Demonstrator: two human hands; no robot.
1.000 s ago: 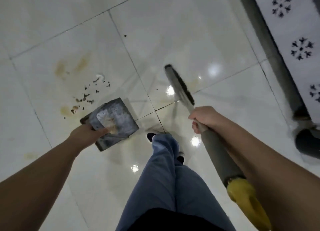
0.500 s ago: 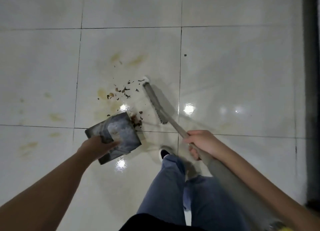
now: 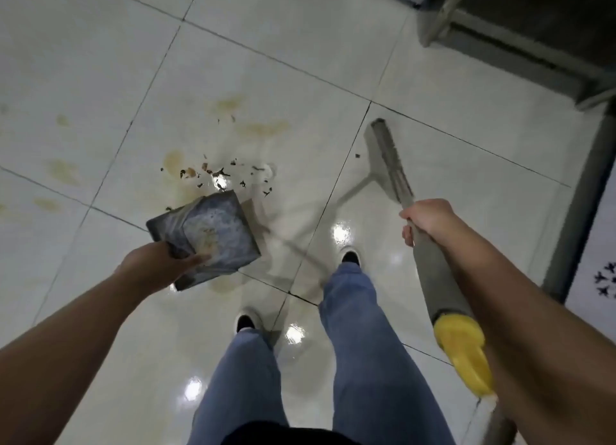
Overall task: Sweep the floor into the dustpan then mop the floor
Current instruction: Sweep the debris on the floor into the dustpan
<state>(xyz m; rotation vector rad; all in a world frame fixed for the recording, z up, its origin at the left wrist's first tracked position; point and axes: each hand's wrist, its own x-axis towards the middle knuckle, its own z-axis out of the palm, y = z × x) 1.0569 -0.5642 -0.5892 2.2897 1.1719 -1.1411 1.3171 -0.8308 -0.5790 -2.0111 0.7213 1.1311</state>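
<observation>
My left hand pinches the dustpan by its near edge, its lip beside the debris mid-floor. My right hand wraps the broom handle low down; it looks light and stiff, the tiles slick.

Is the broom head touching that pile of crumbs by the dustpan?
Apart. The head view shows bare tile between the broom head and the crumbs, which lie just beyond the dustpan.
</observation>
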